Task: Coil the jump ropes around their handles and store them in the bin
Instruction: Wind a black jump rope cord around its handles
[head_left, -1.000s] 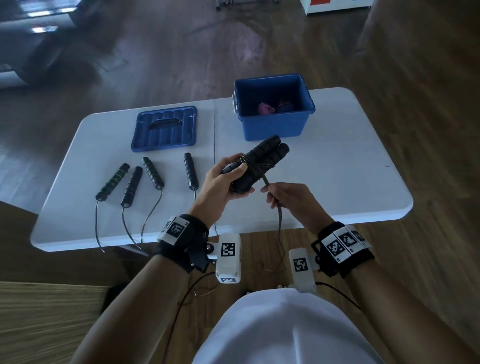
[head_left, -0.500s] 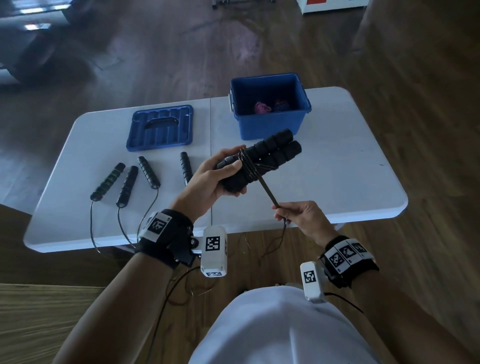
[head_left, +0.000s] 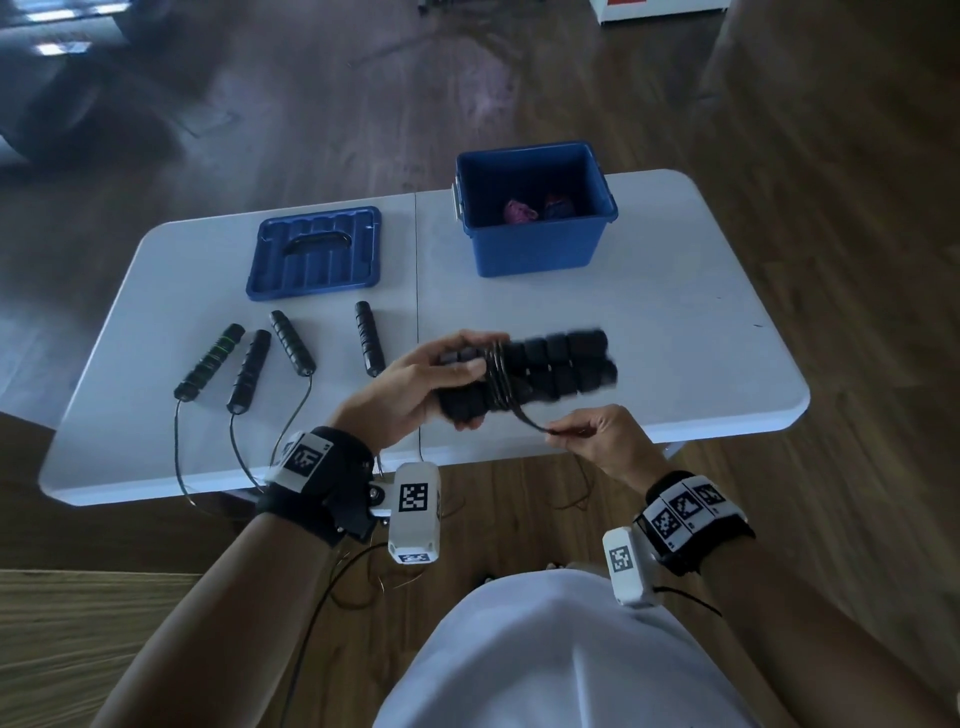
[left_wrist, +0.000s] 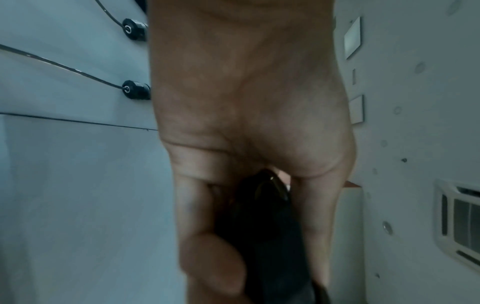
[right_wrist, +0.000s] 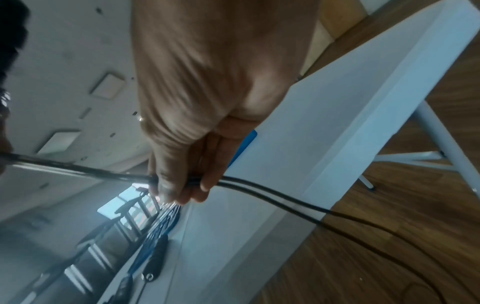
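My left hand (head_left: 421, 384) grips a pair of black ribbed jump rope handles (head_left: 550, 371), held level over the table's near edge. Several turns of black rope (head_left: 496, 376) circle the handles beside my thumb. My right hand (head_left: 597, 436) pinches the doubled rope (right_wrist: 78, 170) just below and right of the handles; the loose part (right_wrist: 298, 205) trails past the table edge toward the floor. In the left wrist view my left hand (left_wrist: 249, 236) is curled round the handles (left_wrist: 267, 236). The blue bin (head_left: 535, 249) stands open at the back of the table, with a pink and a dark item inside.
The white folding table (head_left: 675, 338) also carries the bin's blue lid (head_left: 317, 252) at the back left. Several more black handles (head_left: 249, 369) lie in a row on the left, their ropes hanging over the near edge. Wooden floor lies all around.
The handles have swung from tilted up-right to level. My right hand came up from below the table edge to just under the handles, and more rope lies round them.
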